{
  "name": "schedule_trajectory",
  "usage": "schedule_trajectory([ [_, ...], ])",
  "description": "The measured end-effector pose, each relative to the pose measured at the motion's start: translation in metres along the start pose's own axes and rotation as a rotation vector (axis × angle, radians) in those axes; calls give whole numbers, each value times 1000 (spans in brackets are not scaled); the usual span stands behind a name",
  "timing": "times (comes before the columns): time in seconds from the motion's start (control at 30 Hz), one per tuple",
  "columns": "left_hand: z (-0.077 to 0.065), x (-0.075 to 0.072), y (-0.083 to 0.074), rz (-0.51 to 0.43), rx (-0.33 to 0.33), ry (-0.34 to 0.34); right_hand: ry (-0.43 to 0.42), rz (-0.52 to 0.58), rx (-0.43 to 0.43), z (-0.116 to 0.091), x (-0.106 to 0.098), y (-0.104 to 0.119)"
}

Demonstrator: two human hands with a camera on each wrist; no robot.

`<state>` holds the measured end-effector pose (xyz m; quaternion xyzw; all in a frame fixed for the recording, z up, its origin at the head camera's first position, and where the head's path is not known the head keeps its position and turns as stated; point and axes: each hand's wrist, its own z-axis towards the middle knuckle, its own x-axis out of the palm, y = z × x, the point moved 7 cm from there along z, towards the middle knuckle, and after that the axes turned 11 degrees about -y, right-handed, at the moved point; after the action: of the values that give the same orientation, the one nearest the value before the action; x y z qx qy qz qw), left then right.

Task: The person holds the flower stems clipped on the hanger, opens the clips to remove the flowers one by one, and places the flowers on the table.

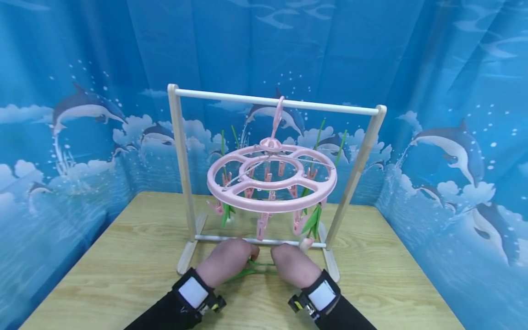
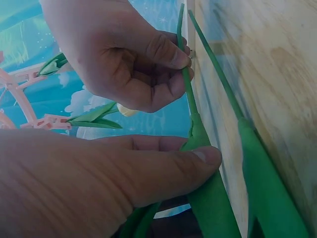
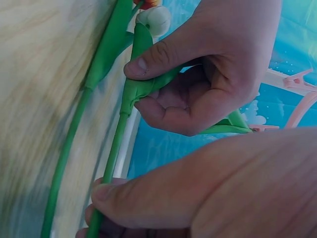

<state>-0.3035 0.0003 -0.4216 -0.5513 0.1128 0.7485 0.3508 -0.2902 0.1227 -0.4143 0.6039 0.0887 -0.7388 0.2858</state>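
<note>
An artificial tulip with a white head (image 3: 157, 22) and green leaves is held between both hands, low in front of the rack. My left hand (image 1: 228, 260) pinches it at the leaf base (image 3: 130, 94), thumb against fingers. Farther along, my right hand (image 1: 294, 263) pinches its thin green stem (image 2: 188, 89) near the tail end. Beside it on the table lies a second tulip (image 3: 69, 144), whose head shows partly as orange-red in the right wrist view. In the head view, the hands hide most of the held tulip.
Beyond the hands, a pink round clip hanger (image 1: 272, 206) hangs from a wooden rack (image 1: 184, 160) by its hook. Several tulips hang head down in its clips, one with a pale pink head (image 1: 306, 244). A blue dolphin curtain (image 1: 264, 46) surrounds the wooden table (image 1: 123, 266).
</note>
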Motion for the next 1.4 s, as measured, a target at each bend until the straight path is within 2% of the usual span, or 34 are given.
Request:
schedule_trajectory([
  [0.17, 0, 5, 5, -24, -34, 25, 18, -26, -4, 1, 5, -2],
  [0.33, -1, 12, 8, -6, -65, 66, 33, -115, -24, 2, 12, -3],
  [0.47, -1, 16, 8, 49, -43, 60, 3, -223, -92, 2, 17, -3],
  [0.57, -2, 17, 9, 50, -44, 47, -13, -275, -132, 2, 20, -3],
  [0.73, -2, 19, 12, 23, -71, 39, 8, -253, -122, 3, 26, -7],
  [0.83, -2, 20, 13, 22, -87, 46, 49, -241, -88, 5, 30, -9],
  [1.07, -1, 21, 12, 38, -101, 71, 157, -141, 61, 6, 36, -16],
  [1.17, 0, 22, 12, 50, -103, 78, 155, -129, 62, 6, 35, -15],
  [1.4, -1, 19, 9, 120, -36, 29, 94, -169, -2, 6, 32, -10],
])
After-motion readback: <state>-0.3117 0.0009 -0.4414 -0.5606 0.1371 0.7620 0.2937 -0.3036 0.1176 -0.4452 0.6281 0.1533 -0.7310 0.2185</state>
